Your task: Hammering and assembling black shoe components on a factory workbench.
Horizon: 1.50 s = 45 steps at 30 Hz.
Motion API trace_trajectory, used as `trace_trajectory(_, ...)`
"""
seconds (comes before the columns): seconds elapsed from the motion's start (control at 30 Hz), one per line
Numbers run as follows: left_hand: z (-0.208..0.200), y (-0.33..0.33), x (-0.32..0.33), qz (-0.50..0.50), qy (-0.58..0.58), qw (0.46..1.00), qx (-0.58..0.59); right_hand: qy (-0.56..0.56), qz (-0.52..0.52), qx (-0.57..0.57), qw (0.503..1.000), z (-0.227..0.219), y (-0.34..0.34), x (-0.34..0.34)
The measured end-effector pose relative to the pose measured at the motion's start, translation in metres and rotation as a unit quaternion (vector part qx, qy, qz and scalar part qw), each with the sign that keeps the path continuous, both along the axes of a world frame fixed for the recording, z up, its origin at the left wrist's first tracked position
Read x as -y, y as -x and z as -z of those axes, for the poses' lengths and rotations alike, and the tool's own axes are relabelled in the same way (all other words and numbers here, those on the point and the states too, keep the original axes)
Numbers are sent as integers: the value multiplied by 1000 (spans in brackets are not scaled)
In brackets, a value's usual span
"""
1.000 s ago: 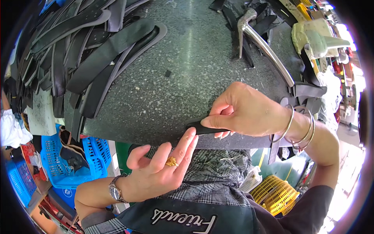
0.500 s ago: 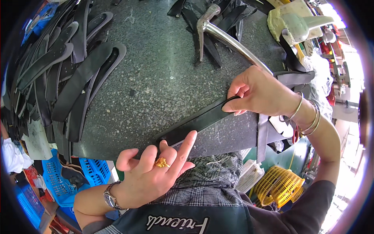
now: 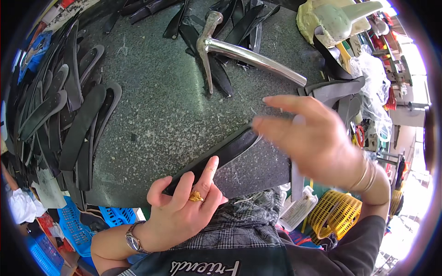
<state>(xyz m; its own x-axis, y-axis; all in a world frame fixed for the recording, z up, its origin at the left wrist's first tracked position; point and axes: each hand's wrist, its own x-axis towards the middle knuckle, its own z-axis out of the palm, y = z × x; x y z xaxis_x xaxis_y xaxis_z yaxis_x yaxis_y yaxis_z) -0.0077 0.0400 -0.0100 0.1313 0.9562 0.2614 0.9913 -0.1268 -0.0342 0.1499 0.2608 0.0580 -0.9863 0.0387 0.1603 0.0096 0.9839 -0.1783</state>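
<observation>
A long black strap [image 3: 230, 154] with a rounded upper end lies slantwise on the stone slab near its front edge. The fingers of my left hand [image 3: 184, 204] bend over the strap's lower end and hold it against the slab, with one finger stretched along it. My right hand [image 3: 308, 138], smeared by motion, is beside the strap's upper end, its thumb and fingers apart and nothing seen between them. Beyond it, a metal hammer [image 3: 258, 57] with a shiny handle and a long curved claw rests partly on other black strips [image 3: 221, 78].
Many black straps [image 3: 83, 124] are heaped at the slab's left side. More straps [image 3: 338, 89] and a pale container with a protruding handle [image 3: 334, 25] stand at right. Below the edge are a blue basket [image 3: 76, 227] and a yellow basket [image 3: 334, 211].
My right hand has let go of the strap's upper end and opened, and the strap end lies lower. My left hand has closed more over the lower end. The whole view has shifted.
</observation>
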Motion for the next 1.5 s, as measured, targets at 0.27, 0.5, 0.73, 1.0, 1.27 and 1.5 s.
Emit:
trace_trajectory(0.27, -10, 8, -36, -2, 43, 984, 173, 102, 212, 13, 972, 4, -34, -14)
trace_trajectory(0.5, -5, 14, -42, -101, 124, 863, 479, 321, 328, 65, 886, 25, -57, -13)
trace_trajectory(0.73, -4, -1, -28, -173, 5, 659, 732, -85, 289, -200, 932, 3, -35, -37)
trace_trajectory(1.0, -13, -6, -19, -139, -11, 645, 752, 733, 196, -2, 651, 17, 42, 20)
trace_trajectory(1.27, -11, 10, -5, -156, 3, 596, 787, 784, 194, 8, 590, 27, 56, 26)
trace_trajectory(1.5, -11, 19, -9, -172, -72, 580, 793, 760, 175, 48, 623, 26, 64, 36)
